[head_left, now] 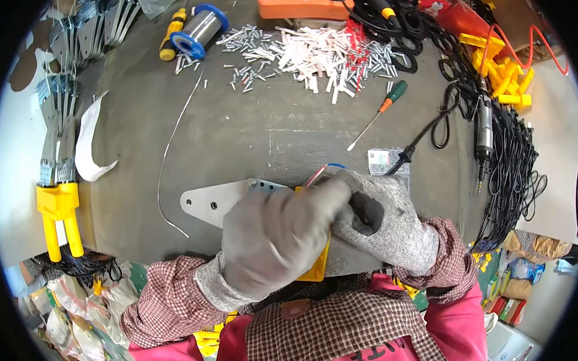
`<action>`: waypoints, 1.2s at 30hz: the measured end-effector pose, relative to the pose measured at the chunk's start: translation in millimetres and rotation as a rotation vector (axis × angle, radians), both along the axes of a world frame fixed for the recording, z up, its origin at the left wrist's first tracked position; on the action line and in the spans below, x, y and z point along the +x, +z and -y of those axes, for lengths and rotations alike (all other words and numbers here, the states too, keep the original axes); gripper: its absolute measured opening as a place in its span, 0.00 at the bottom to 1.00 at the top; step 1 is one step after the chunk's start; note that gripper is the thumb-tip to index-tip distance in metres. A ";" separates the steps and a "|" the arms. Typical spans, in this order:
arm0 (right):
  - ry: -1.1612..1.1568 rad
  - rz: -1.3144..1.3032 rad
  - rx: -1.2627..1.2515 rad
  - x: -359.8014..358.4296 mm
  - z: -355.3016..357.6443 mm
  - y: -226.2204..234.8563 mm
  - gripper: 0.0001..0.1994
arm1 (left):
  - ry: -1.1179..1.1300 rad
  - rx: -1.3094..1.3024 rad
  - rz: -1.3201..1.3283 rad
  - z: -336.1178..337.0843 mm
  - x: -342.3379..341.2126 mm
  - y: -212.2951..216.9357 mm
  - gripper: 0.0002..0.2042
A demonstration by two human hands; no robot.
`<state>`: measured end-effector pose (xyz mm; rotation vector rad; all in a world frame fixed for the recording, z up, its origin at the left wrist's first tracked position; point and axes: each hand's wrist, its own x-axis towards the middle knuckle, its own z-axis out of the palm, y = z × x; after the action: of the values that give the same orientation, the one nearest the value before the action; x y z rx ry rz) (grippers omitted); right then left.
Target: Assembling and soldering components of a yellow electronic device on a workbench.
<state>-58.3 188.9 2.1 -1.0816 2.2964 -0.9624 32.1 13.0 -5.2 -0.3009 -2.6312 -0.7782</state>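
Note:
My two grey-gloved hands meet near the front of the bench. My left hand (277, 235) is closed over a yellow plastic part (315, 269), its fingertips against the other hand and slightly blurred. My right hand (384, 214) is curled closed, thumb and fingers together. Thin red, white and blue wires (318, 173) stick out just beyond the fingers. What either hand pinches is hidden by the gloves. To the left, a flat pointed metal plate (204, 201) with holes lies partly under my left hand, apparently joined to the yellow part.
Solder wire runs from a blue-ended spool (202, 31). Screws and white sleeves (314, 52) are heaped at the back below an orange meter (303, 2). A screwdriver (379, 113), an electric screwdriver (484, 134) and black cables (509, 171) lie right; a yellow-handled metal assembly (58, 203) lies left.

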 end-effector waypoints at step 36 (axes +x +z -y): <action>0.394 -0.596 -0.071 -25.5 -15.1 -16.9 0.21 | 0.008 0.164 -0.081 2.7 -5.3 -10.9 0.19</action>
<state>-83.7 204.1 -14.8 -1.9733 2.3363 -0.6200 26.8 10.3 -16.2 -0.2703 -2.4732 -0.9520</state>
